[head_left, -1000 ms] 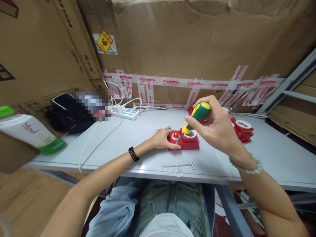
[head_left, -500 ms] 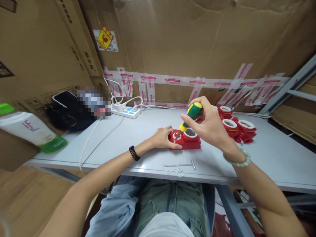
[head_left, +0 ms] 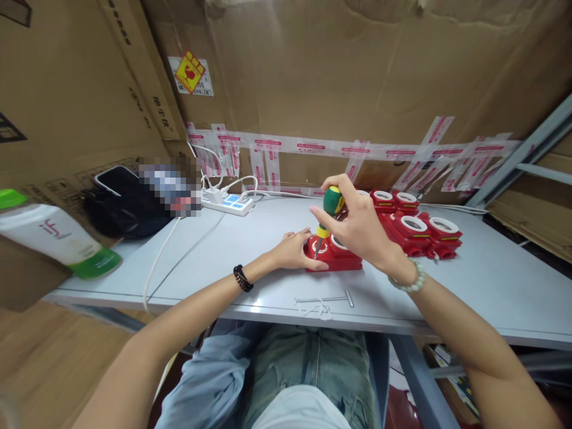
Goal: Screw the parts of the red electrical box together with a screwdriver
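Note:
A red box-shaped housing with a round white-rimmed window lies on the grey table. My left hand grips its left end, thumb along the near side and fingers behind. In my right hand is a screwdriver with a green and yellow handle, held nearly upright. Its tip points down at the housing's near left corner, close to my left thumb; whether it sits in a screw is too small to tell. A metal T-handle tool with a white string lies near the table's front edge.
Several similar red housings stand at the back right. A white power strip with plugged-in cables sits at the back left, beside a black bag with a phone. A bottle stands far left. Cardboard walls the back.
My right hand has moved left and tipped the screwdriver from a slant to nearly upright, its tip staying at the same corner. My left hand and the housing have hardly moved.

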Action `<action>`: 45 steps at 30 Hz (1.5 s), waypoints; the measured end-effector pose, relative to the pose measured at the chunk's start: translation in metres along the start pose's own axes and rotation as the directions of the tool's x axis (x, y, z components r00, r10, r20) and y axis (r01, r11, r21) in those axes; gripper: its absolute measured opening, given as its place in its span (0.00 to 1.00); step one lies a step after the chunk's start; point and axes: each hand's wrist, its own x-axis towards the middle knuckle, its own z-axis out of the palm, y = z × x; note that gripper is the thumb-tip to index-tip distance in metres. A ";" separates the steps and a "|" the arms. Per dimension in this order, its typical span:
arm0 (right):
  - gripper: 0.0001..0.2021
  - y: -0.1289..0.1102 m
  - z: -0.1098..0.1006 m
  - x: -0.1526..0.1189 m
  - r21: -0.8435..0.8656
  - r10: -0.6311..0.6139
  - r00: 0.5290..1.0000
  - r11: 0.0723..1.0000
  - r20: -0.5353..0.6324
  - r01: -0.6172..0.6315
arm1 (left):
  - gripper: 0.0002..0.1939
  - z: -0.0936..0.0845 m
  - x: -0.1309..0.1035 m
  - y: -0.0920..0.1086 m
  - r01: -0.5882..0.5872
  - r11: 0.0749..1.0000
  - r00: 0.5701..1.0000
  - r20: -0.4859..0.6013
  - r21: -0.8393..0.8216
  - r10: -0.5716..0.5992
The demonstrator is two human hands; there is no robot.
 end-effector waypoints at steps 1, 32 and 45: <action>0.11 0.001 0.002 0.001 -0.023 -0.010 1.000 1.000 -0.011 0.010 | 0.36 0.000 0.000 0.000 0.001 1.000 1.000 0.002 0.000 -0.001; 0.09 -0.008 -0.009 0.011 -0.101 -0.020 0.995 0.994 0.093 0.029 | 0.31 -0.001 0.000 0.000 0.004 1.000 1.000 0.016 0.002 -0.004; 0.12 -0.009 -0.017 0.013 -0.205 0.047 0.987 0.979 0.155 -0.014 | 0.31 -0.001 0.000 0.001 0.013 0.999 1.000 0.018 -0.033 -0.012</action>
